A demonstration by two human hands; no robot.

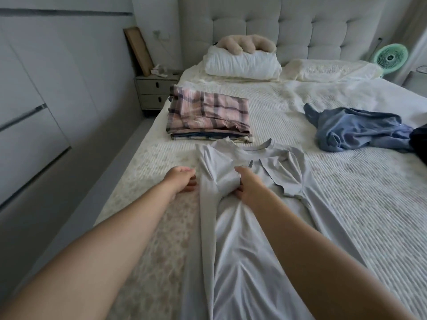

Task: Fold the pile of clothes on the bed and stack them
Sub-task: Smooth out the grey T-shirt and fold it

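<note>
Progress: task was partly done, in my judgement somewhere past the middle, because a stack already existed and only few loose pieces remained in view.
Stack: folded clothes (pixel 209 117) lay on the left part of the bed (pixel 346 181), near the pillows, with a pink plaid piece on top and some striped layers under it (how many pieces it held I could not count).
Garment in hand: light grey shirt (pixel 242 215) was spread flat on the bed just in front of the stack, collar away from the person; its two sides were already turned toward the middle, so the fold was begun but not finished.
Right hand: right hand (pixel 250 185) was pinching a bunch of the grey cloth near the left sleeve, fingers curled around it.
Left hand: left hand (pixel 182 181) was at the left edge of the shirt, fingers curled inward against the bedcover; whether they were grasping the cloth edge I cannot tell.
Left to do: blue garment (pixel 360 130) lay crumpled at the right side, well apart from the stack, and a dark item (pixel 419 144) was beside it at the frame border (only partly visible).
</note>
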